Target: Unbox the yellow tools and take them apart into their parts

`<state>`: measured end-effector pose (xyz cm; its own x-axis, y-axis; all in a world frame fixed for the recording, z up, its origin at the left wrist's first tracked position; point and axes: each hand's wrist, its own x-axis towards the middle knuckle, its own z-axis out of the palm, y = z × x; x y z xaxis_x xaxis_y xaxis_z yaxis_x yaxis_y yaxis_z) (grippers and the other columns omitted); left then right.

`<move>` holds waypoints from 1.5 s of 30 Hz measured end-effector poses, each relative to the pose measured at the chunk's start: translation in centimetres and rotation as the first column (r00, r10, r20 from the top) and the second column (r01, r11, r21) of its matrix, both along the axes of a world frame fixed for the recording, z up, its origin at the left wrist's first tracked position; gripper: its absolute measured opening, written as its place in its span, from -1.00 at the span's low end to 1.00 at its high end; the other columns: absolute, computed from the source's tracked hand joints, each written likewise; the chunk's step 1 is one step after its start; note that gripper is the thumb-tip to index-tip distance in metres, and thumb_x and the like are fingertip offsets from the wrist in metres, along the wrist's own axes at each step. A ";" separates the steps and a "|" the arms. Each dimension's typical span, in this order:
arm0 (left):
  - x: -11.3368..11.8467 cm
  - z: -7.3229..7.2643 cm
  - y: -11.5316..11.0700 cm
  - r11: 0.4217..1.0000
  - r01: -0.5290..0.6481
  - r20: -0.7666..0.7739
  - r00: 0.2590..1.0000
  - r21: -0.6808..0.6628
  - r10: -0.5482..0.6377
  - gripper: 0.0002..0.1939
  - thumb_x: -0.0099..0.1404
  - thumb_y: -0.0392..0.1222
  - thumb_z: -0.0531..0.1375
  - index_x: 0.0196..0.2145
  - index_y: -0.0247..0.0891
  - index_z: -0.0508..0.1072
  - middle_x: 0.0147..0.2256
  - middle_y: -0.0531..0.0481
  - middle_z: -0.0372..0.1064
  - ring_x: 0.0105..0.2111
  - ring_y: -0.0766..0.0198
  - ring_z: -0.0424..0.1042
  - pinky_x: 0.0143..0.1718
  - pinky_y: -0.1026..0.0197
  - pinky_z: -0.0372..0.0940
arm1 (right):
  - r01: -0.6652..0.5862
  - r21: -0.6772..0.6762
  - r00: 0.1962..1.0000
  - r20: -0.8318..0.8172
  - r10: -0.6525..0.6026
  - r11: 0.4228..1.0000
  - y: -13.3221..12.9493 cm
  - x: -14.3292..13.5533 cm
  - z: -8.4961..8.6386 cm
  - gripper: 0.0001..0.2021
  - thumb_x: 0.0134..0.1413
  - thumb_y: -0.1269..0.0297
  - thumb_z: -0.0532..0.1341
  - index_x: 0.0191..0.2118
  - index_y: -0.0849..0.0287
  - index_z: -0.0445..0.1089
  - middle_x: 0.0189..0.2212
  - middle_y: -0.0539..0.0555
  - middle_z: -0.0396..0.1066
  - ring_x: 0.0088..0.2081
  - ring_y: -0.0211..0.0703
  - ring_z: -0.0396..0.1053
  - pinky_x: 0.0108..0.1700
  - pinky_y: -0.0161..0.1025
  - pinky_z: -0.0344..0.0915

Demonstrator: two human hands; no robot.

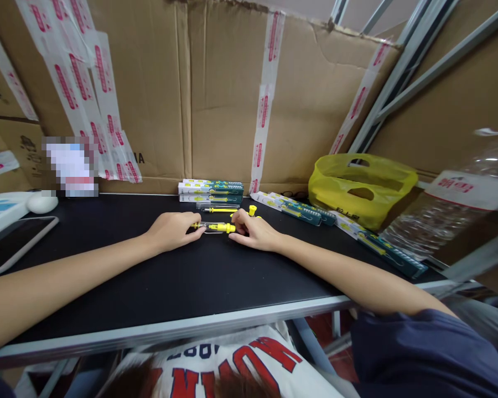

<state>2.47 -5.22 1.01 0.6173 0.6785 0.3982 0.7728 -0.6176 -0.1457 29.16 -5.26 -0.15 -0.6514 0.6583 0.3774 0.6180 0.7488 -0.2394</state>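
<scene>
A pen-shaped tool (218, 227) with a see-through barrel and yellow ends lies level between my two hands, just above or on the black tabletop. My left hand (170, 229) pinches its left end between thumb and fingers. At the yellow right end, my right hand (255, 229) has its thumb and curled fingers closed on the tool. Behind the tool lies a thin yellow rod (221, 209) beside a clear tube. A small yellow knobbed piece (252, 210) shows just behind my right hand, its lower part hidden.
Printed slim boxes (211, 191) are stacked at the back; more slim boxes (301, 210) lie rightward. A yellow plastic bag (365, 188) and a large clear bottle (435, 204) stand right. At left are a phone (19, 246) and a white rounded object (42, 203). Cardboard (224, 99) walls the back.
</scene>
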 end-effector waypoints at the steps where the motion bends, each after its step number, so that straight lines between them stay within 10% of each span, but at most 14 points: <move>1: 0.0 0.0 0.0 1.000 0.001 -0.001 1.000 -0.003 -0.001 -0.68 0.35 0.04 -0.05 -0.30 -0.19 0.38 -0.34 0.02 0.46 -0.40 0.23 0.42 -0.51 0.26 0.04 | 0.009 0.000 1.000 0.011 -0.009 1.000 0.0 0.0 0.0 -0.73 0.19 0.05 0.09 -0.17 0.14 0.14 -0.49 -0.07 0.25 -0.52 -0.29 0.18 -0.44 -0.34 0.06; 45: 0.0 0.0 0.1 1.000 0.003 0.029 1.000 -0.018 -0.003 -0.66 0.35 0.04 -0.05 -0.30 -0.20 0.40 -0.37 0.02 0.44 -0.42 0.24 0.40 -0.52 0.27 -0.01 | 0.080 0.025 0.993 0.088 -0.082 0.996 0.1 -0.3 0.0 -0.80 0.13 0.18 0.13 -0.17 0.15 0.22 -0.49 -0.07 0.23 -0.51 -0.32 0.16 -0.44 -0.37 0.00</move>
<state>2.45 -5.08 0.97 0.6076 0.6838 0.4041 0.7748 -0.6222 -0.1121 28.85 -5.20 -0.11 -0.6279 0.7023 0.3353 0.6948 0.7000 -0.1650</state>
